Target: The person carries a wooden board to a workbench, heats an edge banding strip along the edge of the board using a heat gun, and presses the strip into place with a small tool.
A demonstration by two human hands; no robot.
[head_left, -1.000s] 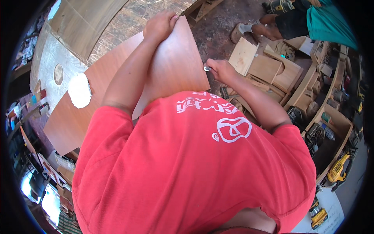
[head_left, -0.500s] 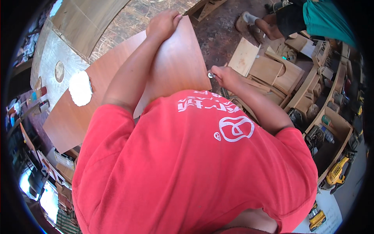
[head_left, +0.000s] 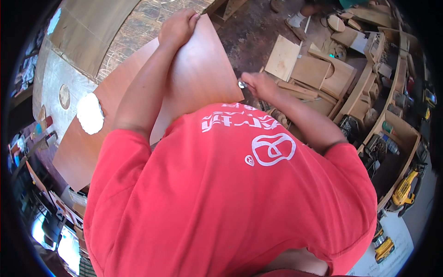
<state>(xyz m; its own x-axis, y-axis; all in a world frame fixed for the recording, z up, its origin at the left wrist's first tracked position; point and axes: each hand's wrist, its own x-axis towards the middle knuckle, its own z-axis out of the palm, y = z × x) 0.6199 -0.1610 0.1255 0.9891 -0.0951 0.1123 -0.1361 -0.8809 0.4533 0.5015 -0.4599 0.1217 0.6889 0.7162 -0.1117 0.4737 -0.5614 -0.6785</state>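
A thin reddish-brown wooden panel (head_left: 198, 69) lies at a slant on the worktable, partly hidden by my left arm and red shirt. My left hand (head_left: 177, 28) is closed over its far corner, fingers curled at the edge. By the panel's right edge, close to the near corner, my right hand (head_left: 259, 86) is closed around a small tool with a shiny metal end (head_left: 242, 84). Most of that tool is hidden in the fist, so its kind is unclear. A round white crumpled-looking thing (head_left: 90, 114) rests at the panel's left edge.
Wooden offcuts (head_left: 311, 72) and boards lie on the floor to the right, beside an open wooden box (head_left: 400, 159) of tools. A yellow power tool (head_left: 405, 188) is at far right. Another person's leg (head_left: 297, 21) shows at the top. Brown sheets (head_left: 94, 32) cover the table's far left.
The other person has moved up and mostly out of view at the upper right. The view has shifted slightly; both my hands keep nearly the same places on and beside the panel.
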